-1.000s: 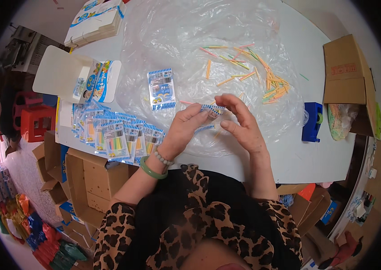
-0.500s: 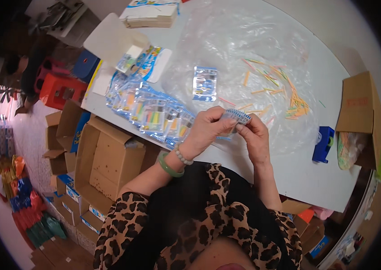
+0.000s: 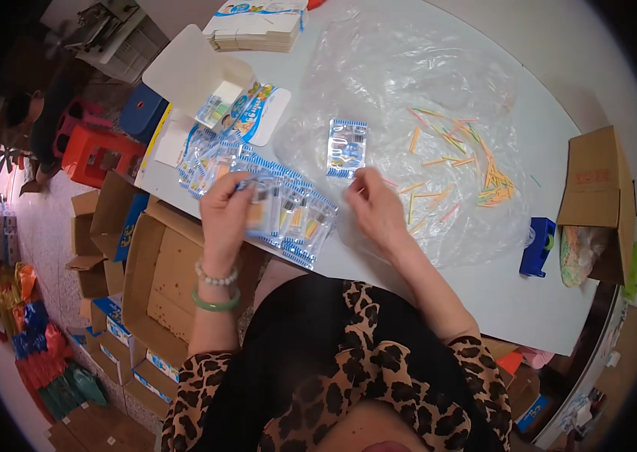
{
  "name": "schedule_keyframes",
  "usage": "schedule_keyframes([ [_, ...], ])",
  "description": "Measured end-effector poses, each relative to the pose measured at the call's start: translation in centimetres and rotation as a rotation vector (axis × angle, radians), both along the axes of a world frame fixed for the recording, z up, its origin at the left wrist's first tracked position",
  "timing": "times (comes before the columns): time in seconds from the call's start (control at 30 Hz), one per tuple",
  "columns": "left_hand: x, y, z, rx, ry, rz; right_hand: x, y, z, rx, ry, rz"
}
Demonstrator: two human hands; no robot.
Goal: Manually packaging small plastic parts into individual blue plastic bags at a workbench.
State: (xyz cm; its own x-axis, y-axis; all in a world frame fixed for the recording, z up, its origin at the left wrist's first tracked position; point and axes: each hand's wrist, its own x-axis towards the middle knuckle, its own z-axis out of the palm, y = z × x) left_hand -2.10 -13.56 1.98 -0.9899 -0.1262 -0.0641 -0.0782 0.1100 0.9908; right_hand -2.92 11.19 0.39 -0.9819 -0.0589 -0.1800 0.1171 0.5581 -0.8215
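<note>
Clear plastic packets (image 3: 288,211), each with a blue-and-white edge, lay in an overlapping row along the near-left part of the white table (image 3: 484,294). The row ran diagonally, from the open white box (image 3: 198,75) at the table's far-left corner toward the person's body. The left hand (image 3: 230,207) rested on the middle of this row, fingers curled over one packet and pinching its near end; how tightly could not be made out. The right hand (image 3: 373,205) hovered just to the right of the row's near end, fingers bent loosely, apparently holding nothing. One single packet (image 3: 347,148) lay apart, just beyond the right hand on the table, long side pointing away from the person, and nearer to the right hand than to the left.

A large crumpled clear plastic sheet (image 3: 409,83) covered the middle of the table, with thin orange, pink and green sticks (image 3: 484,177) scattered on its right part. The white box held a few packets. A brown cardboard box (image 3: 597,181) at the table's right edge showed a bag of something pale. A small blue holder (image 3: 537,247) stood beside it.
</note>
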Motion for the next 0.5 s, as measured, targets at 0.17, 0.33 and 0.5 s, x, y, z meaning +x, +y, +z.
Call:
schedule_keyframes([
  [0.17, -2.4, -0.8, -1.4, -0.817, 0.369, 0.082, -5.5, 0.3, -4.1, 0.445, 0.210, -0.167],
  [0.33, -2.3, -0.5, -1.3, -0.791, 0.281, 0.237, -7.0, 0.2, -5.3, 0.428, 0.302, -0.189],
  [0.5, -1.9, -0.2, 0.2, -0.756, 0.392, 0.259, -7.8, 2.4, -5.9, 0.109, 0.073, -0.294],
])
